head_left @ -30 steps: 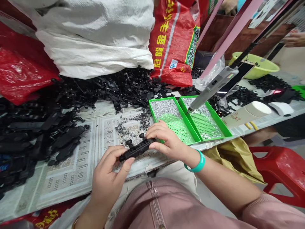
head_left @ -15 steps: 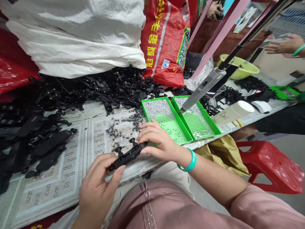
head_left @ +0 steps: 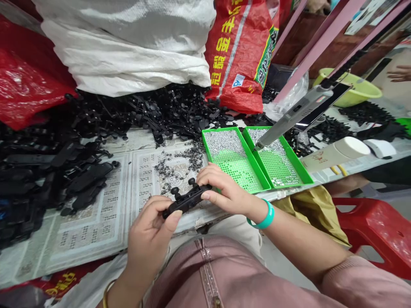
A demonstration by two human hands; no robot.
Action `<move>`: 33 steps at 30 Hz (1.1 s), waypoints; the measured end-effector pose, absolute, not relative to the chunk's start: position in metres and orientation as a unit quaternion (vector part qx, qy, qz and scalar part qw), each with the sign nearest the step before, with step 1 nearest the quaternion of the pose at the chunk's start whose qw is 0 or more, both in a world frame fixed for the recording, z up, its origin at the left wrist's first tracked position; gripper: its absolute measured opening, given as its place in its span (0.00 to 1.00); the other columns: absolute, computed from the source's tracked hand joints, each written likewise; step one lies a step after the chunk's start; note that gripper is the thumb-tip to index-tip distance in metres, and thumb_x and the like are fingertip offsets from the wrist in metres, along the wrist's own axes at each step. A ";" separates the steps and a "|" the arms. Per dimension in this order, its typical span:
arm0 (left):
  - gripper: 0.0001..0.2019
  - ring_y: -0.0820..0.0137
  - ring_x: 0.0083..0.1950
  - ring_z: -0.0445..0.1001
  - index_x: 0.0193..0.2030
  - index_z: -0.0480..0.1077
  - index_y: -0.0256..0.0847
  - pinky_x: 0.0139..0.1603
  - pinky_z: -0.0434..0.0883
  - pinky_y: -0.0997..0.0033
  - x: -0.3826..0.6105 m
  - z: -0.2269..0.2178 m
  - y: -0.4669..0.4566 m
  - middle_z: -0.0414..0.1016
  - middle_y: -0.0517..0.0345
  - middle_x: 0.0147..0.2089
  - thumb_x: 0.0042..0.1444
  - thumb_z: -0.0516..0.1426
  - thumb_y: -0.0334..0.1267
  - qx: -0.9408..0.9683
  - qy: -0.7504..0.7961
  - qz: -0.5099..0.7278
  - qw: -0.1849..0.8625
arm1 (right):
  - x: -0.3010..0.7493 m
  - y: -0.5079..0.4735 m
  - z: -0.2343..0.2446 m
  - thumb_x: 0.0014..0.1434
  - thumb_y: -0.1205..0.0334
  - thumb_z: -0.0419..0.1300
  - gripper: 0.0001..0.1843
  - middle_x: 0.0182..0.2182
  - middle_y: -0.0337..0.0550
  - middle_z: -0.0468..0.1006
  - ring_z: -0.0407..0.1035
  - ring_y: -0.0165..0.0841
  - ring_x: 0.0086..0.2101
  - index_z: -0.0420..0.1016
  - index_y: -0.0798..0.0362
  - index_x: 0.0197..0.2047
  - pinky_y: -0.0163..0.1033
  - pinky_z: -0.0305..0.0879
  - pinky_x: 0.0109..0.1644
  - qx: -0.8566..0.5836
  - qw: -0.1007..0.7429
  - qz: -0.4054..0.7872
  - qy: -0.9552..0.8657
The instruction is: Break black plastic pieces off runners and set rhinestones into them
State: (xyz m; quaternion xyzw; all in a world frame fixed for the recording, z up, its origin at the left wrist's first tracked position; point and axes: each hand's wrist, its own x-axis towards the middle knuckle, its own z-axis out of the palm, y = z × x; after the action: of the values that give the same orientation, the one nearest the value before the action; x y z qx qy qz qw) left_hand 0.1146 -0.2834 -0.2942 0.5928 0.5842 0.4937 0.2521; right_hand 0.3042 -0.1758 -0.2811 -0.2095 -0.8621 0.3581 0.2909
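Between my two hands is a long black plastic part (head_left: 188, 200) with two round knobs sticking up from its far side. My left hand (head_left: 154, 229) pinches its left end between thumb and fingers. At the other end, my right hand (head_left: 223, 190) grips it, thumb on the near side and fingers behind. The part is held just above the front of the table, tilted up to the right. Small black pieces (head_left: 167, 169) lie scattered on the patterned table mat (head_left: 131, 188) beyond it.
Two green trays (head_left: 236, 169) of small silvery screws stand to the right, under a hanging electric screwdriver (head_left: 292, 113). Black parts (head_left: 160, 111) heap along the back and left. A white cup (head_left: 340, 152) lies at right, near a red stool (head_left: 382, 231). Another person's hand (head_left: 400, 73) shows far right.
The camera view has shifted, so the scene sits further right. Both hands still hold the black part, which has turned so its smoother near side shows. My right fingers have closed in around its end.
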 end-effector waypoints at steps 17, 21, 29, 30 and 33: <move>0.15 0.66 0.45 0.73 0.46 0.68 0.48 0.46 0.68 0.70 0.108 -0.284 -0.267 0.74 0.58 0.45 0.50 0.59 0.41 0.650 0.624 0.347 0.259 | 0.309 -0.177 -0.274 0.61 0.51 0.55 0.14 0.37 0.42 0.74 0.65 0.33 0.44 0.70 0.53 0.39 0.52 0.39 0.65 -0.216 0.262 0.247 -0.908; 0.05 0.70 0.34 0.74 0.34 0.71 0.46 0.32 0.68 0.75 0.107 -0.271 -0.251 0.75 0.61 0.35 0.50 0.57 0.42 0.732 0.574 0.266 0.253 | 0.310 -0.173 -0.271 0.61 0.49 0.54 0.15 0.35 0.40 0.75 0.65 0.33 0.44 0.70 0.53 0.38 0.52 0.38 0.65 -0.199 0.225 0.220 -0.928; 0.12 0.70 0.28 0.72 0.28 0.71 0.44 0.28 0.68 0.75 0.123 -0.291 -0.242 0.74 0.61 0.27 0.40 0.62 0.48 0.571 0.639 0.290 0.425 | 0.334 -0.175 -0.266 0.59 0.49 0.56 0.16 0.46 0.43 0.72 0.65 0.32 0.48 0.68 0.51 0.45 0.44 0.55 0.60 -0.251 0.350 0.150 -0.890; 0.14 0.69 0.29 0.73 0.29 0.71 0.43 0.28 0.69 0.75 0.128 -0.294 -0.243 0.75 0.60 0.28 0.38 0.63 0.49 0.499 0.652 0.321 0.471 | 0.343 -0.173 -0.264 0.58 0.49 0.57 0.18 0.49 0.46 0.69 0.63 0.33 0.51 0.67 0.50 0.48 0.44 0.57 0.59 -0.309 0.419 0.116 -0.846; 0.18 0.67 0.33 0.75 0.29 0.69 0.41 0.33 0.72 0.74 0.146 -0.300 -0.246 0.77 0.58 0.30 0.32 0.66 0.48 0.264 0.654 0.403 0.583 | 0.376 -0.152 -0.259 0.57 0.49 0.57 0.28 0.56 0.50 0.61 0.59 0.39 0.55 0.56 0.46 0.58 0.51 0.57 0.58 -0.507 0.583 0.013 -0.634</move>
State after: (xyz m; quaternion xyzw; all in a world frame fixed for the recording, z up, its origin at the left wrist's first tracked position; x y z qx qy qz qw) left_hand 0.1459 -0.2462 -0.2999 0.2645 0.6540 0.4034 0.5827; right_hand 0.3763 -0.1515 -0.2586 -0.5068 -0.6345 0.0126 0.5835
